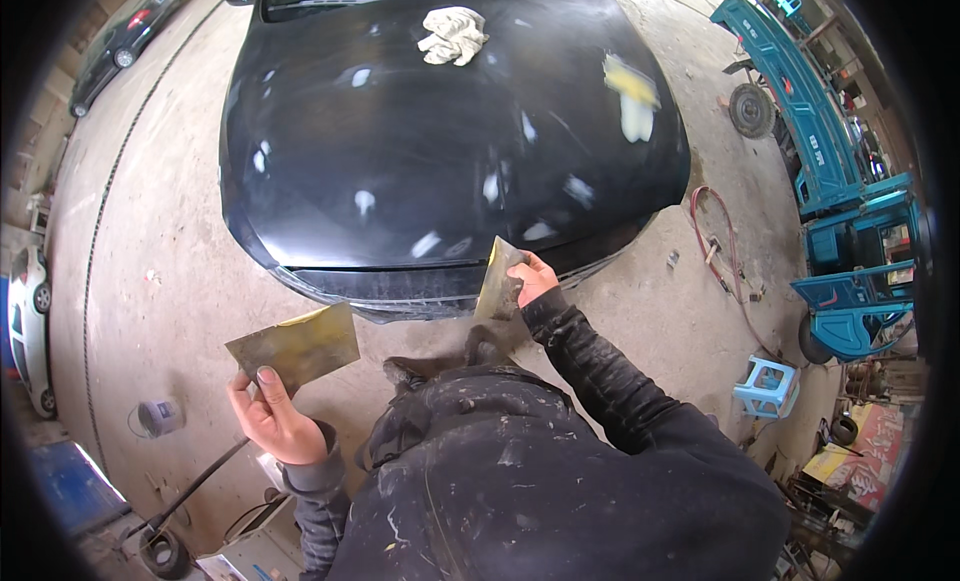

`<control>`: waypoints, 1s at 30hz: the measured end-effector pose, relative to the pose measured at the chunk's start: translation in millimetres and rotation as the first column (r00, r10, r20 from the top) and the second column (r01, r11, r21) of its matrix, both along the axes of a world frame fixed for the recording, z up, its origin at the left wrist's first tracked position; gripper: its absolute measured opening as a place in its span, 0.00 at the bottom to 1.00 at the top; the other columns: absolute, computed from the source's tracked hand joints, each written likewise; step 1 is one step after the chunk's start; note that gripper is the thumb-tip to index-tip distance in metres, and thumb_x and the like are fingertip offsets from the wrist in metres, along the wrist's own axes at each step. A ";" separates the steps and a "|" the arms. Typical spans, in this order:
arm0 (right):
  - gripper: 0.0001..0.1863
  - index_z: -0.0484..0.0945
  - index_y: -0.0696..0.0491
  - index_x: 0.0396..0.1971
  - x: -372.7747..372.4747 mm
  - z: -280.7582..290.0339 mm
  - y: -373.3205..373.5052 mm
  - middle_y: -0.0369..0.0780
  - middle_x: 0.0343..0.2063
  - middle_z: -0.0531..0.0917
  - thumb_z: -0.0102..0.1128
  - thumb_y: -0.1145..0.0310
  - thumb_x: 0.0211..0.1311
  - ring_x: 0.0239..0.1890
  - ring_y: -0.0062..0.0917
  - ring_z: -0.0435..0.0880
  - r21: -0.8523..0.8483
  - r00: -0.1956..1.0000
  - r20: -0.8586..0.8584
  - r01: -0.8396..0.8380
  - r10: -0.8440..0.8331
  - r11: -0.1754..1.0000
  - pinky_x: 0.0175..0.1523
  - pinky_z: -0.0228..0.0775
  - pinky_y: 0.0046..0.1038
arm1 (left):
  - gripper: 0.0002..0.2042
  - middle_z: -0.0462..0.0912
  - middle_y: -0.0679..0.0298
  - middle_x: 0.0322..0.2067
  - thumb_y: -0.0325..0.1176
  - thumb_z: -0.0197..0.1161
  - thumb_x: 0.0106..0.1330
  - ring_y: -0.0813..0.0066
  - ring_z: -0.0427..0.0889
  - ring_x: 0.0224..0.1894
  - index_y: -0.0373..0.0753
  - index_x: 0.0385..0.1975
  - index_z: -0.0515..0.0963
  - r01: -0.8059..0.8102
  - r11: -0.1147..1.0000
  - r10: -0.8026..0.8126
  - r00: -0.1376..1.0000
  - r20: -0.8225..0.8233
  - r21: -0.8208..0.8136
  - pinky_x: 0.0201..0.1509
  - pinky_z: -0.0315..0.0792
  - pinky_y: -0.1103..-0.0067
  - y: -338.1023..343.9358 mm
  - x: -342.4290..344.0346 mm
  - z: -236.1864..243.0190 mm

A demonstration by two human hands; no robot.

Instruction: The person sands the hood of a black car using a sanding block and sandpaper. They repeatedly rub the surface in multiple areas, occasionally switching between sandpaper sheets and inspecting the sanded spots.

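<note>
Head view: your left hand grips a filler board, fingers closed; right hand pinches a spreader at the hood edge. Many patches filled; sanding looks undone.

You've got two flat metal boards in play, a larger board in your left hand and a smaller spreader in your right hand. There's one dark car hood with one crumpled white rag and one yellowish filler patch on it. Off right you have one small blue stool.
</note>
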State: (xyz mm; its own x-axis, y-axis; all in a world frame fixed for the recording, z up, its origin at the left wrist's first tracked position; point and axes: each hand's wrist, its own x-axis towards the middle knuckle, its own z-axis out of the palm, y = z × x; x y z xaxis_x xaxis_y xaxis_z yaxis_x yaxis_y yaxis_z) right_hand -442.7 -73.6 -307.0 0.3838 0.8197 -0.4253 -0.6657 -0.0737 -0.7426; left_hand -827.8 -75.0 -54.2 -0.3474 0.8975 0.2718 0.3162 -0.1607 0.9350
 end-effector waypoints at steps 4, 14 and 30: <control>0.15 0.86 0.59 0.49 -8.9 35.6 8.0 0.37 0.38 0.90 0.61 0.79 0.64 0.39 0.20 0.87 0.000 0.814 0.572 -0.120 0.099 0.993 0.48 0.78 0.24 | 0.14 0.85 0.64 0.36 0.37 0.61 0.84 0.84 0.80 0.39 0.32 0.54 0.73 0.015 1.000 -0.015 1.000 0.018 -0.006 0.42 0.74 0.86 -3.3 -1.7 1.5; 0.25 0.88 0.36 0.59 -35.9 32.0 19.7 0.35 0.55 0.87 0.62 0.70 0.61 0.61 0.35 0.82 -0.053 -0.552 0.824 -0.296 -0.125 0.954 0.66 0.68 0.44 | 0.14 0.83 0.64 0.36 0.37 0.60 0.85 0.84 0.76 0.37 0.31 0.54 0.72 -0.020 1.000 0.020 0.997 -0.073 -0.003 0.41 0.70 0.86 -14.9 -13.3 -7.0; 0.25 0.87 0.35 0.58 -40.7 -8.4 46.7 0.33 0.58 0.85 0.61 0.70 0.62 0.65 0.36 0.79 -0.059 -0.592 0.796 -0.282 -0.125 0.958 0.68 0.67 0.45 | 0.13 0.80 0.68 0.34 0.37 0.61 0.84 0.86 0.73 0.35 0.31 0.53 0.73 -0.085 0.996 0.084 0.994 -0.065 -0.022 0.37 0.64 0.87 -28.7 -13.4 -2.8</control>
State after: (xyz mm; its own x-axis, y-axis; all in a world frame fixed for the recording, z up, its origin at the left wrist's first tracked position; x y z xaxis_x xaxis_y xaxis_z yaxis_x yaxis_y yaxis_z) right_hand -483.3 -26.9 -315.4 -0.1371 0.8473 0.5130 0.9755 0.2053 -0.0785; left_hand -841.3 -103.7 -57.0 -0.4049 0.8725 0.2736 0.3868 -0.1076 0.9159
